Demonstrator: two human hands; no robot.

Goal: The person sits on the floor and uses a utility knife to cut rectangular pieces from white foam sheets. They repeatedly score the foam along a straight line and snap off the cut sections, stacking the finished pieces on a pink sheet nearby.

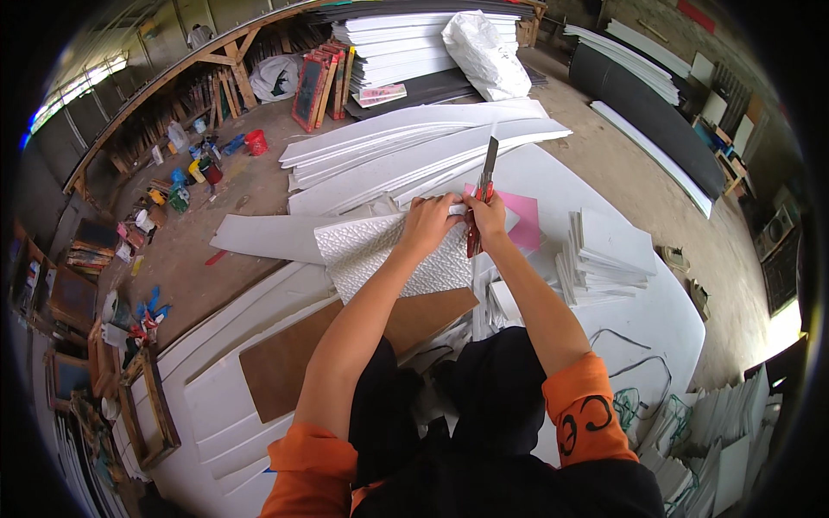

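Starting with the biggest thing, there's a wide white board (669,315) under most of this, with a spread of curved white sheets (406,142) stacked at the far side. Next down is the brown board (281,363), lying at a slant beneath the left forearm, then the bumpy white sheet (358,255) just past it, right in front of the person. A pile of cut white pieces (617,246) is off to the right, and a pink sheet (525,211) lies near the right hand (489,217)

Hands: the right one is closed around a red and black cutter (484,192), long blade out and pointing away from the body. The left hand (429,223) has its fingers curled in at the far edge of the bumpy sheet, but I can't tell if it's really pinching anything

What worries me is how close those left fingers are to the cutter, so a slip of the right hand could nick them. With that much blade out, a sideways twist might snap it. And if the sheet isn't held firmly, it could slide and send a cut crooked
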